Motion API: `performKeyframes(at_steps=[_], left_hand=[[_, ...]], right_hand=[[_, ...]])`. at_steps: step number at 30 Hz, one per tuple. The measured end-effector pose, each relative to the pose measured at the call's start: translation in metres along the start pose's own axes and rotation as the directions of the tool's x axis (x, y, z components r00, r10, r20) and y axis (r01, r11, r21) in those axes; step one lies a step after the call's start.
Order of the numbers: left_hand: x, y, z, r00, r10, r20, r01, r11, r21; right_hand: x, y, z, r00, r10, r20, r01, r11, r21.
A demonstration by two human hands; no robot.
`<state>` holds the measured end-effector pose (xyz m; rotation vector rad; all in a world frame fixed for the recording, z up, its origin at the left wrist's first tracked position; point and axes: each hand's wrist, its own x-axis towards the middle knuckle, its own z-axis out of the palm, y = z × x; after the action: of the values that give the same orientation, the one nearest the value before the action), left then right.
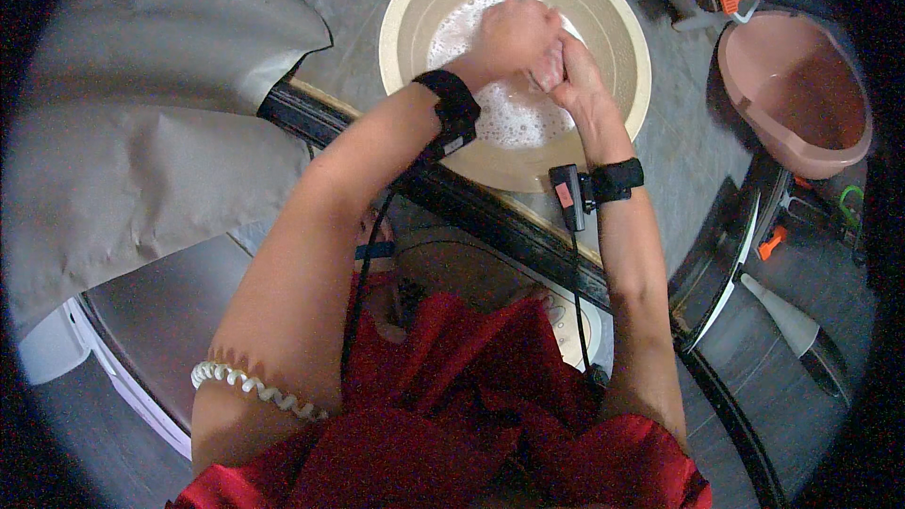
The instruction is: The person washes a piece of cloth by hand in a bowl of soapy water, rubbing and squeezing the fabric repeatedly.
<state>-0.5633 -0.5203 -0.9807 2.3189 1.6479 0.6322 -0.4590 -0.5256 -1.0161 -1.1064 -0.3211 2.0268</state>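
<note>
My left hand [516, 35] is blurred and bent over the middle of a beige plastic basin [406, 35] that holds soapy water [520, 116] with white foam. Against its fingers, at the right, is my right hand [576, 71], its fingers curled. Something pale and pinkish shows between the two hands; whether it is cloth, foam or fingers I cannot tell. Both wrists wear black straps with small devices, and cables run down from them.
A pink plastic tub [771, 120] stands to the right of the basin. Grey sheeting [177, 170] lies at the left. A black raised edge [452, 201] crosses below the basin. A grey-handled tool [788, 311] lies at the right, near orange clips [771, 244].
</note>
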Motion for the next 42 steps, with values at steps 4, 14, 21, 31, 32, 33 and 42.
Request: performKeyframes(at_steps=[4,14,21,31,32,33,42], left_hand=[[0.004,-0.054,0.046,0.903,-0.402,0.153,0.414,0.909,-0.056],[-0.02,-0.067,0.108,0.937,0.179,0.301,-0.143,0.98,-0.137],[-0.035,0.043,0.017,0.986,-0.164,-0.035,0.131,0.886,-0.444],[-0.024,0.057,0.0,0.957,0.056,-0.284,-0.11,0.978,-0.179],[-0.023,0.055,0.001,0.958,0.081,-0.276,-0.132,0.976,-0.171],[-0.026,0.041,-0.003,0.958,0.082,-0.274,-0.123,0.983,-0.138],[-0.013,0.019,0.0,0.983,0.165,-0.082,-0.163,0.986,0.031]], right_hand=[[0.012,-0.011,-0.027,0.933,-0.324,-0.156,0.042,0.527,-0.849],[-0.008,0.013,-0.005,0.995,0.075,-0.073,-0.094,0.944,-0.315],[0.024,0.001,-0.054,0.978,0.021,0.207,-0.032,0.998,0.049],[0.042,-0.001,-0.059,0.609,-0.266,0.748,0.068,0.956,0.285],[0.046,-0.001,-0.063,0.469,-0.278,0.838,-0.022,0.945,0.326],[0.029,0.0,-0.033,0.677,-0.238,0.696,0.128,0.97,0.207],[-0.002,-0.006,-0.009,0.996,-0.092,-0.005,0.091,0.995,-0.028]])
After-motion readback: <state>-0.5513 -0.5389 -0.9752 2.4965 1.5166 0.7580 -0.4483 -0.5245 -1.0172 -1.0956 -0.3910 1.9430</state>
